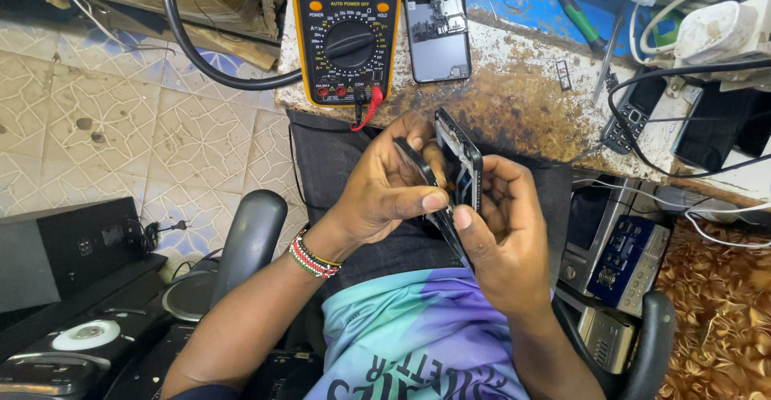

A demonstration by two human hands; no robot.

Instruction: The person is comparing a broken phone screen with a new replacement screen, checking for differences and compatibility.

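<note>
Both my hands are in my lap, working on an opened black phone held on edge, its inside facing left. My left hand, with a beaded bracelet at the wrist, grips a thin dark panel that stands apart from the phone body, thumb pressing near the phone's lower edge. My right hand holds the phone body from the right and below, thumb against its edge next to the left thumb.
A worn, stained workbench lies ahead with a yellow multimeter, another opened phone back, a green-handled screwdriver, cables and a white charger. Black audio gear sits left on the tiled floor; chair armrests flank me.
</note>
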